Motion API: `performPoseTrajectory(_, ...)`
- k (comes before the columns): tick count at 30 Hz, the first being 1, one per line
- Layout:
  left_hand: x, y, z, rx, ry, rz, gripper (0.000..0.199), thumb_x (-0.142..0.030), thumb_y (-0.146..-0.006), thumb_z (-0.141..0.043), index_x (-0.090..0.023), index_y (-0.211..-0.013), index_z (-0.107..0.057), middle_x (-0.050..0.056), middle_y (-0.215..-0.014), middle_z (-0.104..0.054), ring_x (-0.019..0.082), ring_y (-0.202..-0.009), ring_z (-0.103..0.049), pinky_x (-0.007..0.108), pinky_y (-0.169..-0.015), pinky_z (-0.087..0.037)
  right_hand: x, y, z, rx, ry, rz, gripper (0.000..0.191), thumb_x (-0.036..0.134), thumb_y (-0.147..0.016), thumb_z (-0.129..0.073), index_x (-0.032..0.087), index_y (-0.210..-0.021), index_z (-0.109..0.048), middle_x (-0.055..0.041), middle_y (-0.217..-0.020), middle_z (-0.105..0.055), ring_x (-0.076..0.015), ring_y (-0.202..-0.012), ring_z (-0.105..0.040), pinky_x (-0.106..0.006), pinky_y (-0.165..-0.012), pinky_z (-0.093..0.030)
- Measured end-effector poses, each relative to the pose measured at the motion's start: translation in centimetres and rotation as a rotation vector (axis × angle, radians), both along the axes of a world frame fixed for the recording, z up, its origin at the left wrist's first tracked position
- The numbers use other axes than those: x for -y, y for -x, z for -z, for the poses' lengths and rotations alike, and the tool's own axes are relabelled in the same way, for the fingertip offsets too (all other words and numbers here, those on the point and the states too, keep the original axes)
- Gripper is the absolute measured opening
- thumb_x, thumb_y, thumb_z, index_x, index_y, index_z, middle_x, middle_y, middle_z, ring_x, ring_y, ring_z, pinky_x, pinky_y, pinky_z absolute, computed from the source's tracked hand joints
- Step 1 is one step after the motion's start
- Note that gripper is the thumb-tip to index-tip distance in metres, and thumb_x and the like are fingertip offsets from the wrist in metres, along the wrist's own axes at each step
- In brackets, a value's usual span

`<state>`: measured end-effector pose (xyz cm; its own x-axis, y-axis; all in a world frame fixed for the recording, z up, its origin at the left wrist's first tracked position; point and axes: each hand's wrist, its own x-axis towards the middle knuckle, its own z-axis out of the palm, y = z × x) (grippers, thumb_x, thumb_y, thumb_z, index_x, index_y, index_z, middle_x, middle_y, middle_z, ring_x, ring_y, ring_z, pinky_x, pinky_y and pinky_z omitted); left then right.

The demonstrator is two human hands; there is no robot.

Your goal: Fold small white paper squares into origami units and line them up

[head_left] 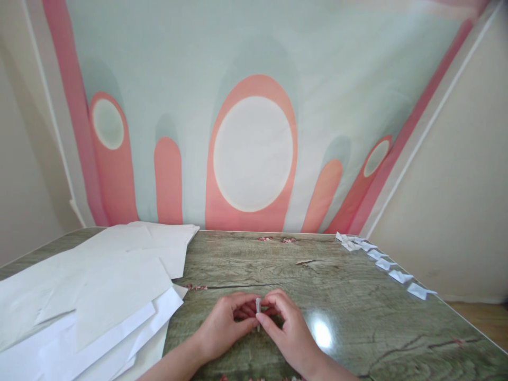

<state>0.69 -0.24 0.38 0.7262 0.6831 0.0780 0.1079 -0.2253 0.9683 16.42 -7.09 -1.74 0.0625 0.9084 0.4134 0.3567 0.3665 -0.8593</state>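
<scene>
Near the front middle of the table, my left hand [228, 320] and my right hand [288, 328] meet fingertip to fingertip. Pinched between them is a small, narrow piece of folded white paper [258, 307], held upright on its edge. Both thumbs press it from the near side, and the other fingers curl behind it. The fingers hide part of the paper, so its full shape does not show.
Loose white sheets [123, 286] overlap across the table's left side. Along the right edge lies a row of several small folded paper pieces [400, 276]. The wood-patterned tabletop [317, 286] reflects a bright light spot. A patterned backdrop [190, 79] stands behind the table.
</scene>
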Motion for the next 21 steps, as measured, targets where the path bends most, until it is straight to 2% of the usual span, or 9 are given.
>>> performPoseTrajectory(5, -0.02, -0.05, -0.15, -0.035, -0.047, -0.003, 0.020, -0.018, -0.075, -0.059, -0.014, -0.094, -0.064, 0.003, -0.089, -0.066, 0.016, -0.079, -0.061, 0.024, -0.071, -0.050, 0.02, 0.11, -0.15, 0.015, 0.001, 0.007, 0.011, 0.013, -0.081, -0.054, 0.020, -0.089, -0.056, -0.0026, -0.089, -0.054, -0.0155, -0.082, -0.058, -0.026, -0.073, -0.050)
performPoseTrajectory(9, 0.19, -0.02, -0.55, -0.080, -0.160, -0.025, 0.020, -0.016, -0.077, -0.053, -0.016, -0.094, -0.065, 0.001, -0.088, -0.064, 0.014, -0.076, -0.060, 0.022, -0.068, -0.048, 0.13, 0.11, -0.55, 0.048, 0.002, 0.025, 0.010, 0.014, -0.083, -0.051, 0.020, -0.089, -0.056, -0.0028, -0.087, -0.056, -0.0157, -0.080, -0.058, -0.027, -0.074, -0.049)
performPoseTrajectory(14, 0.26, 0.06, -0.63, -0.125, -0.242, -0.039, 0.030, -0.016, -0.079, -0.051, -0.020, -0.105, -0.065, 0.000, -0.087, -0.062, 0.013, -0.074, -0.059, 0.021, -0.066, -0.046, 0.17, -0.07, -0.65, 0.131, 0.028, 0.092, 0.007, 0.015, -0.083, -0.050, 0.020, -0.085, -0.056, -0.0022, -0.083, -0.059, -0.0163, -0.079, -0.059, -0.028, -0.074, -0.047)
performPoseTrajectory(21, 0.12, 0.03, -0.30, -0.145, -0.299, -0.058, 0.034, -0.013, -0.079, -0.050, -0.022, -0.108, -0.064, 0.001, -0.092, -0.060, 0.012, -0.072, -0.058, 0.019, -0.062, -0.044, -0.15, -0.12, -0.21, 0.161, 0.050, 0.118, 0.008, 0.015, -0.081, -0.051, 0.020, -0.085, -0.055, -0.0018, -0.082, -0.061, -0.0165, -0.078, -0.059, -0.027, -0.073, -0.046)
